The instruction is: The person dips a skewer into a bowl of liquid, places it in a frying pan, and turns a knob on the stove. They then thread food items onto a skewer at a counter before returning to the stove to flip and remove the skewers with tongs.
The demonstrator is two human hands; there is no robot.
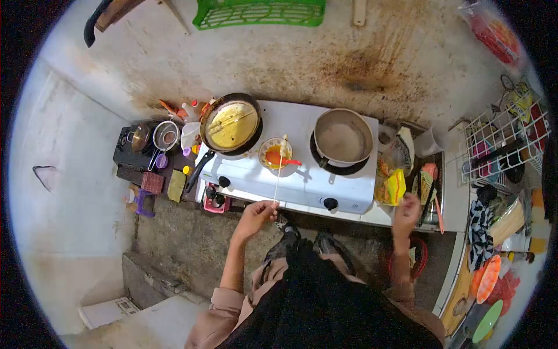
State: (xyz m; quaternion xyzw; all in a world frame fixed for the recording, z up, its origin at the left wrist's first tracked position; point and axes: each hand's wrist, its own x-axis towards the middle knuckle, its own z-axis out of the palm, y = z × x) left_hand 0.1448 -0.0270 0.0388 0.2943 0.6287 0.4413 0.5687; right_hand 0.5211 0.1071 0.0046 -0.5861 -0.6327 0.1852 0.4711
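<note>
My left hand (259, 215) pinches the lower end of a thin skewer (278, 181), whose tip carries small pale pieces of food above a patterned bowl (263, 158). The bowl holds orange-red sauce, and a red-handled utensil (292, 162) rests in it. My right hand (409, 210) is beside a yellow packet (395, 187) at the counter's right; its fingers are blurred, so its grip is unclear. On the left burner a frying pan (205, 131) contains a yellow egg-like layer with skewers on top. A pot (344, 136) with cloudy liquid sits on the right burner.
The white stove (250, 174) has two black knobs along its front. Strainers (167, 135), bottles and a sponge-like cloth (176, 186) are at its left. To the right are a clear cup (429, 142), tongs, a white wire rack (505, 142) and stacked plates (488, 279).
</note>
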